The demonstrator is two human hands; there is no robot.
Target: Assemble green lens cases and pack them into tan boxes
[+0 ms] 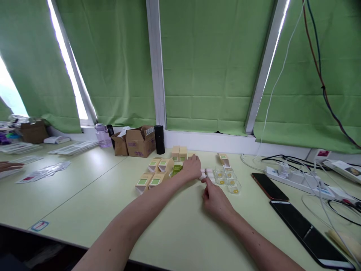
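My left hand (pixel 192 166) reaches across the middle of the table, fingers stretched forward and slightly apart, palm down. Beneath and beside it are small green jars (pixel 176 169) and part of a cream box; what lies under the palm is hidden. My right hand (pixel 214 198) has its index finger extended against a group of small white and pinkish pieces (pixel 209 171), with the other fingers curled and nothing visible in them. Right of these stand several clear plastic cups (pixel 232 186) with yellow centres. Cream boxes with green labels (pixel 156 180) stand left of my left hand.
Behind are two more cream boxes (pixel 179 152), a black cylinder (pixel 159 139) and open cardboard boxes (pixel 140 141). An opened carton (pixel 224 160) lies behind the cups. Two phones (pixel 308 231), a power strip (pixel 296 180) and cables occupy the right. Another person's hand (pixel 10 166) is far left.
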